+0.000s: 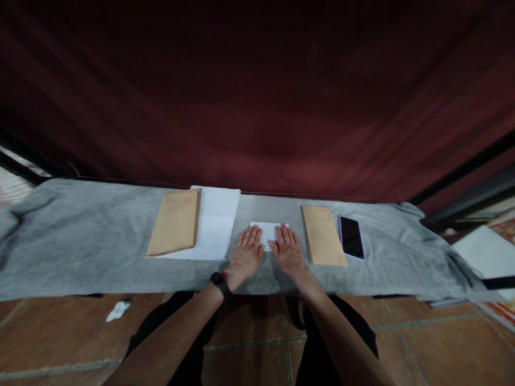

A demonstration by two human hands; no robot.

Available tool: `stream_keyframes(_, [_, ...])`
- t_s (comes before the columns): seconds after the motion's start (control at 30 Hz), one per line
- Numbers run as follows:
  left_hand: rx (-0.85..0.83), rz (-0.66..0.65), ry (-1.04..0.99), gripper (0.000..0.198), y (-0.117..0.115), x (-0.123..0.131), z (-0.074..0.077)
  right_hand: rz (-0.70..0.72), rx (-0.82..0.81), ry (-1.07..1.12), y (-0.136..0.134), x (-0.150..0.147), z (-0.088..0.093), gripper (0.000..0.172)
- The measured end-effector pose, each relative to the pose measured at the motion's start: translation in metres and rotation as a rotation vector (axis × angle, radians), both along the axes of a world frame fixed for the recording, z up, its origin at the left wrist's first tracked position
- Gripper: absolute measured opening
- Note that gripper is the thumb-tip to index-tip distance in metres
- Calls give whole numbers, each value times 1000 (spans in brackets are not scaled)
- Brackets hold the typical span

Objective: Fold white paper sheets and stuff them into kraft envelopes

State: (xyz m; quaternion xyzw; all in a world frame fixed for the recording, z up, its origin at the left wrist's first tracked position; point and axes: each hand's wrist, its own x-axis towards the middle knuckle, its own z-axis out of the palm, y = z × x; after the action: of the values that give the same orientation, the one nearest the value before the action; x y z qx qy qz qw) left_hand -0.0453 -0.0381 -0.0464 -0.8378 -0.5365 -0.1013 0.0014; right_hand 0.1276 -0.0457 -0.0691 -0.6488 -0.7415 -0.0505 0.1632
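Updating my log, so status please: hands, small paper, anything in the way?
Left hand and right hand palm-down, both touching small white paper. Paper on gray cloth. Brown envelopes either side, phone at right, all apart from it.

In the middle, white paper (269, 234) is touched by the left hand (248, 253) and right hand (287, 253). White sheets (218, 225) are partly covered by brown envelopes (175, 222) at frame left.
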Motion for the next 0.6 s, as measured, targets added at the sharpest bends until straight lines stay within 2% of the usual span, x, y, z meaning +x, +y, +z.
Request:
stream_keyframes(0.4, [-16, 18, 66, 59, -13, -7, 0, -95, 27, 32, 0, 13, -4, 58])
stream_keyframes(0.53, [-31, 24, 90, 63, -26, -11, 0, -123, 29, 63, -1, 15, 1, 56])
stream_keyframes(0.6, [-16, 22, 81, 64, -33, -11, -1, -76, 22, 81, -1, 11, 7, 55])
